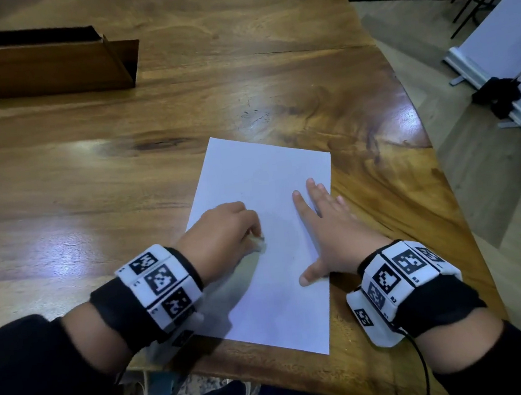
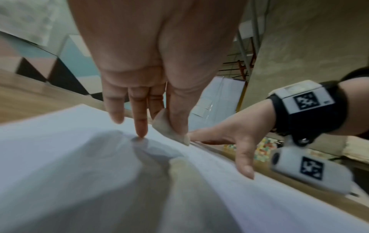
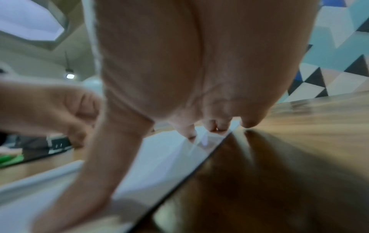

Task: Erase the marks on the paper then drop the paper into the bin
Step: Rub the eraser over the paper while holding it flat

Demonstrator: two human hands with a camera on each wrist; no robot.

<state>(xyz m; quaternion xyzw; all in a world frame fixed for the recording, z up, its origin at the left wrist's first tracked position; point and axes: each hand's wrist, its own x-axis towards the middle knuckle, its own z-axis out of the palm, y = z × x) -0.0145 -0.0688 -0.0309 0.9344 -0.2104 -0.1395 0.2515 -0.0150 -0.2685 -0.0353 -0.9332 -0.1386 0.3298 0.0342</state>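
Observation:
A white sheet of paper lies on the wooden table near its front right corner. My left hand sits on the sheet's left side and pinches a small pale eraser between thumb and fingers; its tip touches the paper. In the left wrist view the eraser is held under the thumb. My right hand lies flat with fingers spread on the paper's right edge, pressing it down. In the right wrist view its fingertips rest on the sheet. No marks show clearly on the paper.
A brown wooden box stands at the table's back left. The table edge curves away on the right, with floor and a white panel beyond. My legs are below the front edge.

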